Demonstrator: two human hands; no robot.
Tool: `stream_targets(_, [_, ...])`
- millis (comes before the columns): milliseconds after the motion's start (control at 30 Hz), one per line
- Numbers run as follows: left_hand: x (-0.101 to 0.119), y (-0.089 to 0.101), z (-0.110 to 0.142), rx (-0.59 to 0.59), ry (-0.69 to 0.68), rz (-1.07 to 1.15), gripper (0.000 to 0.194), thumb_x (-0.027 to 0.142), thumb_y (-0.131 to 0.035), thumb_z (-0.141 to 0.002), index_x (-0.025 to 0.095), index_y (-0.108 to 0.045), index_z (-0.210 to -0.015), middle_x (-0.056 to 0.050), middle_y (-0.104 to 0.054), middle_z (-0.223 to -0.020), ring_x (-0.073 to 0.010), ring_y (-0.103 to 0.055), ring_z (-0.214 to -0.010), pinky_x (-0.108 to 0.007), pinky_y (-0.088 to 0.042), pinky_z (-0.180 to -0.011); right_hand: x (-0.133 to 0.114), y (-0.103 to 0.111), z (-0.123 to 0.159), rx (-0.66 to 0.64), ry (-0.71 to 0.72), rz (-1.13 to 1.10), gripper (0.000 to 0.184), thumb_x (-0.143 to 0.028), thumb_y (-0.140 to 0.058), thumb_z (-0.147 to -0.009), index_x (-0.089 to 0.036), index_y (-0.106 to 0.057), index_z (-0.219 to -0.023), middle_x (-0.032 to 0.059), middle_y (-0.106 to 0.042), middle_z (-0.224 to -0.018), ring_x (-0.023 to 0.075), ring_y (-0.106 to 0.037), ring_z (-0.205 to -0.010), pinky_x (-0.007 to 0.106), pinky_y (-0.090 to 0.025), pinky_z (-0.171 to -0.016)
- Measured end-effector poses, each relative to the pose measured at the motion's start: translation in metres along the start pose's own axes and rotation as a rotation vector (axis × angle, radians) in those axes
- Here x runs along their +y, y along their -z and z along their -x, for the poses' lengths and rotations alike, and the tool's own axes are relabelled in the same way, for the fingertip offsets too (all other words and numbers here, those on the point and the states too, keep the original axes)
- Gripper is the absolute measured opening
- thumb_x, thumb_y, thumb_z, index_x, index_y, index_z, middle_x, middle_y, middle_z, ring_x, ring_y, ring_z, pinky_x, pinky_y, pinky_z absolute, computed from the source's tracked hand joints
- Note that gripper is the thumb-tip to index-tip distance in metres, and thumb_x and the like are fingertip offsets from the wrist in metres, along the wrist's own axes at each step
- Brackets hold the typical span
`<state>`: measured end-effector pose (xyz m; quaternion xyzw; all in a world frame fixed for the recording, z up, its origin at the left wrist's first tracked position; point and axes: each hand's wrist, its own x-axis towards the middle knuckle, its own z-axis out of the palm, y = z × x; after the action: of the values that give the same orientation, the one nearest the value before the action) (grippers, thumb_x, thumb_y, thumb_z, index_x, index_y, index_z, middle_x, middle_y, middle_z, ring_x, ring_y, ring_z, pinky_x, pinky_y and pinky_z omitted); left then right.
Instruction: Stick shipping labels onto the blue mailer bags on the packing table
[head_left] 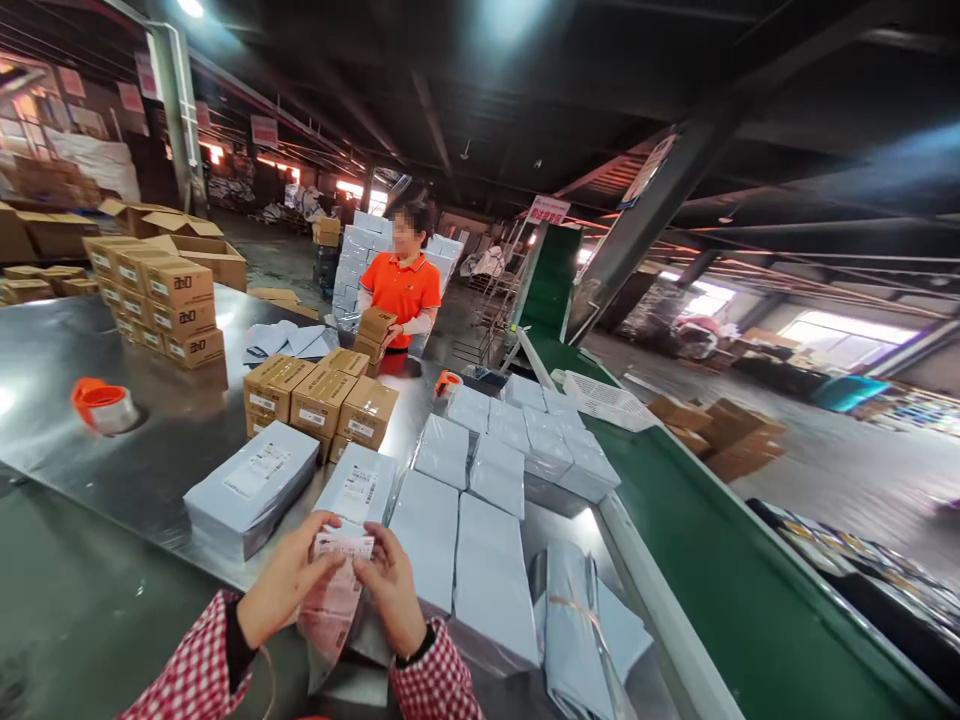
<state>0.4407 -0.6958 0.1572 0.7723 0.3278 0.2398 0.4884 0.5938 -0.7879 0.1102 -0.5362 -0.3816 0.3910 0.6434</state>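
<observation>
My left hand [283, 582] and my right hand [394, 590] both pinch a strip of printed labels [339, 590] with a shiny backing that hangs down between them. The fingers of both hands are closed on its top edge. Just beyond the hands lies a grey mailer parcel [357, 487] with a white label on it. Another labelled grey parcel [252, 487] lies to its left. Both sleeves are red-and-white check.
Rows of grey parcels [480, 500] cover the steel table [45, 360]. Small brown boxes [319, 398] and a taller stack [169, 300] stand behind. An orange tape roll [103, 405] lies left. A person in an orange shirt [403, 290] holds boxes opposite. A green conveyor [720, 570] runs right.
</observation>
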Motion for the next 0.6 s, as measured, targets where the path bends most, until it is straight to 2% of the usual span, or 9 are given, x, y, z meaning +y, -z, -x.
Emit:
stream_targets(133, [-0.007, -0.020, 0.005, -0.045, 0.005, -0.074, 0.050, 0.049, -0.050, -0.083, 0.015, -0.052, -0.119, 0.002, -0.056, -0.068, -0.0217, -0.055, -0.068, -0.034, -0.044, -0.069, -0.006, 0.027, 0.007, 0.041, 0.024, 0.246, 0.037, -0.054, -0.073, -0.073, -0.019, -0.074, -0.084, 0.0058, -0.065, -0.082, 0.0198, -0.058, -0.077, 0.034, -0.047, -0.072])
stream_targets(267, [-0.004, -0.041, 0.003, -0.019, 0.038, -0.109, 0.065, 0.055, -0.052, -0.083, 0.010, -0.049, -0.130, -0.004, -0.066, -0.078, -0.0272, -0.063, -0.077, -0.037, -0.048, -0.075, -0.004, 0.032, 0.022, 0.157, 0.082, 0.332, 0.033, -0.050, -0.066, -0.080, -0.018, -0.070, -0.076, 0.0058, -0.064, -0.078, 0.0201, -0.058, -0.076, 0.033, -0.046, -0.071])
stream_targets(367, [-0.002, -0.048, 0.000, -0.092, 0.044, -0.151, 0.056, 0.055, -0.050, -0.087, 0.013, -0.056, -0.125, -0.008, -0.073, -0.092, -0.0273, -0.067, -0.085, -0.037, -0.049, -0.081, -0.002, 0.040, 0.029, 0.262, 0.149, 0.339, 0.031, -0.048, -0.061, -0.084, -0.019, -0.067, -0.074, 0.0057, -0.064, -0.078, 0.0205, -0.059, -0.076, 0.034, -0.048, -0.072])
stream_targets(433, [-0.006, -0.048, -0.001, -0.208, -0.043, -0.219, 0.046, 0.053, -0.038, -0.095, 0.019, -0.066, -0.107, -0.007, -0.074, -0.092, -0.0245, -0.068, -0.086, -0.034, -0.048, -0.080, -0.006, 0.062, 0.024, 0.394, 0.168, 0.331, 0.033, -0.051, -0.061, -0.083, -0.019, -0.066, -0.076, 0.0059, -0.065, -0.076, 0.0207, -0.059, -0.073, 0.035, -0.049, -0.071])
stream_targets(500, [-0.018, -0.045, -0.001, -0.280, -0.129, -0.318, 0.049, 0.049, -0.031, -0.099, 0.021, -0.070, -0.088, -0.006, -0.075, -0.086, -0.0244, -0.070, -0.084, -0.033, -0.047, -0.075, -0.016, 0.098, 0.008, 0.575, 0.160, 0.316, 0.038, -0.056, -0.056, -0.084, -0.019, -0.063, -0.085, 0.0064, -0.064, -0.078, 0.0204, -0.058, -0.071, 0.036, -0.050, -0.067])
stream_targets(567, [-0.033, -0.043, -0.001, -0.275, -0.157, -0.397, 0.046, 0.046, -0.038, -0.098, 0.022, -0.072, -0.080, -0.006, -0.076, -0.081, -0.0276, -0.071, -0.080, -0.033, -0.047, -0.071, -0.024, 0.139, -0.016, 0.697, 0.139, 0.298, 0.044, -0.060, -0.050, -0.084, -0.019, -0.056, -0.096, 0.0077, -0.064, -0.086, 0.0201, -0.059, -0.074, 0.034, -0.050, -0.066])
stream_targets(600, [-0.040, -0.044, 0.000, -0.258, -0.165, -0.418, 0.041, 0.045, -0.043, -0.097, 0.022, -0.074, -0.081, -0.006, -0.076, -0.082, -0.0294, -0.072, -0.080, -0.034, -0.048, -0.070, -0.026, 0.157, -0.030, 0.694, 0.121, 0.299, 0.045, -0.060, -0.050, -0.082, -0.019, -0.053, -0.100, 0.0088, -0.064, -0.092, 0.0201, -0.061, -0.078, 0.034, -0.051, -0.068])
